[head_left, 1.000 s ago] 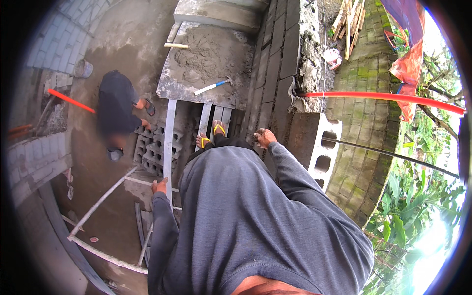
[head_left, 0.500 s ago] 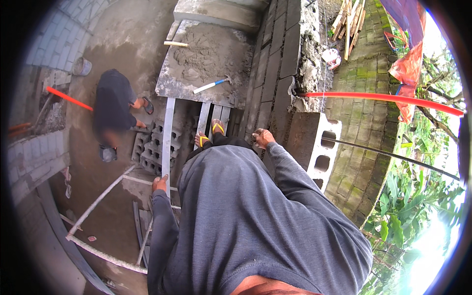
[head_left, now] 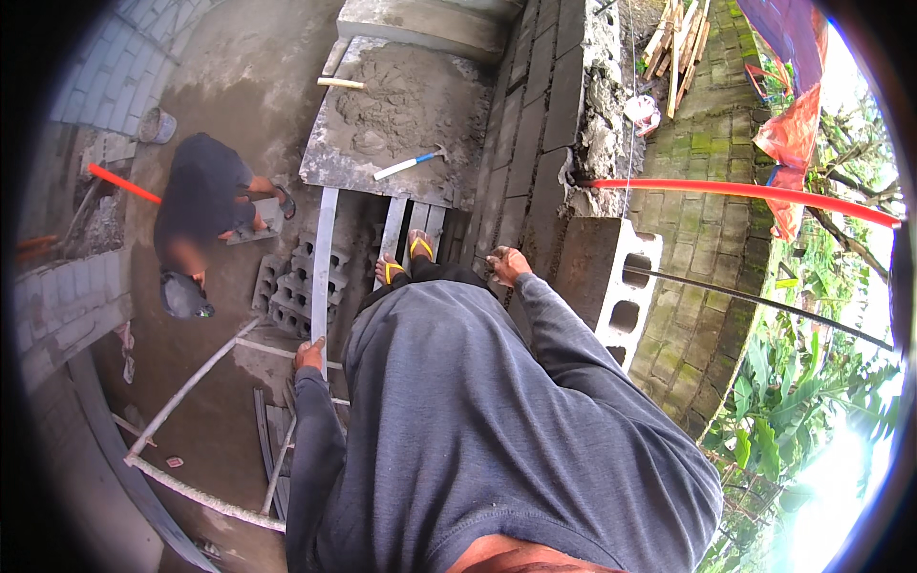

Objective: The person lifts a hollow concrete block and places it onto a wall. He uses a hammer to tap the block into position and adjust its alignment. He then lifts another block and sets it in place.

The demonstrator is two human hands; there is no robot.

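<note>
My left hand (head_left: 309, 353) is closed round the near end of a long light-grey bar (head_left: 326, 258), which runs forward to the mortar board. Beside the block wall (head_left: 523, 158), my right hand (head_left: 509, 265) has its fingers curled together; what they hold, if anything, is too small to make out. A hollow concrete block (head_left: 611, 286) sits on the wall just right of that hand. Ahead of my feet, wet mortar (head_left: 392, 105) lies heaped on a board (head_left: 330, 158). A hammer (head_left: 409, 164) with a blue and white handle rests on this board.
Down on the left, a person (head_left: 196, 205) in dark clothes bends beside stacked hollow blocks (head_left: 306, 286). A white scaffold frame (head_left: 196, 387) stands at lower left. An orange pipe (head_left: 745, 188) and a dark rod (head_left: 764, 303) stick out on the right. Narrow planks (head_left: 392, 229) lie under my feet.
The person below has shifted left, away from the stacked blocks, and a grey block now shows by their hand and feet. My hands have stayed almost in place.
</note>
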